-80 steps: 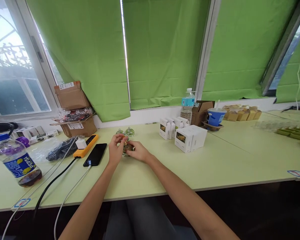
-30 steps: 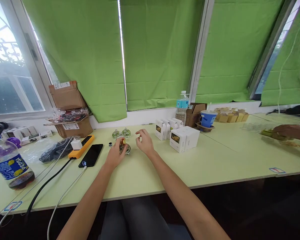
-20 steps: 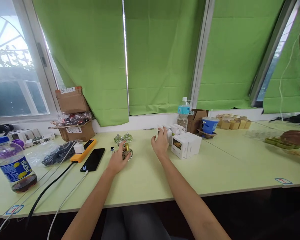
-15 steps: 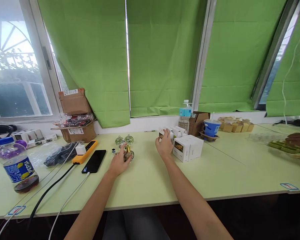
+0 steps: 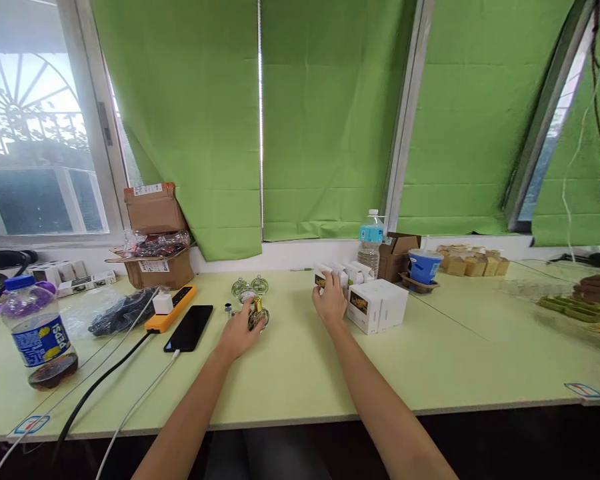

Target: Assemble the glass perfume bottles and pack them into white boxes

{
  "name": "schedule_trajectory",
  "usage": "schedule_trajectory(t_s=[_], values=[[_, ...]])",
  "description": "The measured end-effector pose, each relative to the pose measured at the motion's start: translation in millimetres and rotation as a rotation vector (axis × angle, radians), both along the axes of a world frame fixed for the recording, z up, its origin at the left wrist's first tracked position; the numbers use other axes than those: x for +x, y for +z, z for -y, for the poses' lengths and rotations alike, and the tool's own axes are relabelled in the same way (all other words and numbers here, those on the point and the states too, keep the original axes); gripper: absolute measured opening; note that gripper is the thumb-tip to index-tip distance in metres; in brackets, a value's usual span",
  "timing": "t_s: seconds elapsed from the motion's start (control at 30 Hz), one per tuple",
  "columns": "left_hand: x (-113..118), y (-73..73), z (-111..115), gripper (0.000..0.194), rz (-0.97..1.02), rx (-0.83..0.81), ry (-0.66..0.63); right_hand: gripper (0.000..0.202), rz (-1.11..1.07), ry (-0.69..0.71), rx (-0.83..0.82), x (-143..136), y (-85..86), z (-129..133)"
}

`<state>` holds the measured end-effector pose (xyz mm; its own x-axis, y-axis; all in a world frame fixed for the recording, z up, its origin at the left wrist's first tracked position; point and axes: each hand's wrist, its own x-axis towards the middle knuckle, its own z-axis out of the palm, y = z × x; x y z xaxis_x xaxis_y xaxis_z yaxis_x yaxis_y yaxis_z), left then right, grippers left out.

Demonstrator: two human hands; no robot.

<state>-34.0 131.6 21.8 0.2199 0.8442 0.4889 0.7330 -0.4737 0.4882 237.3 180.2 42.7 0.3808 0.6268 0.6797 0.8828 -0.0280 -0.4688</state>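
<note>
My left hand (image 5: 238, 333) has its thumb and fingers closed around a small glass perfume bottle (image 5: 260, 319) with a gold neck, standing on the table. Just behind it is a cluster of round, greenish clear glass bottles (image 5: 250, 287). A small silver cap (image 5: 228, 309) stands left of my fingers. Over to the right, my right hand (image 5: 331, 303) grips a white box (image 5: 321, 277) with a dark picture on its front, its fingers hiding part of it. Beside that hand stand two closed white boxes (image 5: 377, 308), and white boxes with raised flaps (image 5: 359, 272) sit behind.
At left are a Pepsi bottle (image 5: 40, 340), an orange power strip (image 5: 173, 310), a black phone (image 5: 189, 328) with a white cable, and cardboard boxes (image 5: 157, 233). Rightward stand a water bottle (image 5: 370, 240), a blue cup (image 5: 424, 267) and another person's hand (image 5: 597, 290) near green trays (image 5: 575, 310).
The view has tilted slightly, so the table sits a little lower. Both hands keep nearly the same places at the bottle and the white box.
</note>
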Motion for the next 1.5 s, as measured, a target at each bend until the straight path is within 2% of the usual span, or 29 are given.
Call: schedule_trajectory(t_s=[0.27,0.43,0.57,0.67,0.9,1.03,1.1,1.2,1.33,1.4,1.5], values=[[0,-2.5,-1,0.059,0.030,0.009,-0.003,0.045,0.045,0.171,-0.079,5,-4.4,-9],[0,-1.8,-1,0.060,0.017,0.002,0.005,0.039,0.195,0.356,-0.142,-11,-3.5,-6],[0,-2.0,-1,0.058,-0.001,0.000,0.013,0.032,0.298,0.378,-0.124,-30,0.9,-4],[0,-2.6,-1,0.056,-0.010,0.000,0.015,0.033,0.320,0.389,-0.159,-35,0.0,-6],[0,-3.2,-2,0.050,-0.031,-0.020,0.031,0.038,0.193,0.196,-0.145,-17,-12.4,-13],[0,-1.9,-1,0.046,-0.059,-0.041,0.037,0.073,0.132,0.143,-0.377,-15,-21.2,-18],[0,-1.0,-1,0.044,-0.065,-0.041,0.028,0.079,0.138,0.151,-0.482,-18,-24.9,-22],[0,-0.4,-1,0.041,-0.064,-0.039,0.019,0.075,0.191,0.151,-0.500,-25,-27.4,-29],[2,-1.3,0,0.038,-0.041,-0.017,0.009,0.070,0.198,0.023,-0.432,-40,-27.5,-36],[4,-1.3,1,0.037,-0.042,-0.011,0.027,0.067,0.212,-0.034,-0.403,-46,-27.7,-39],[7,0.7,5,0.037,-0.057,-0.018,0.076,0.060,0.212,-0.038,-0.393,-50,-27.5,-38]])
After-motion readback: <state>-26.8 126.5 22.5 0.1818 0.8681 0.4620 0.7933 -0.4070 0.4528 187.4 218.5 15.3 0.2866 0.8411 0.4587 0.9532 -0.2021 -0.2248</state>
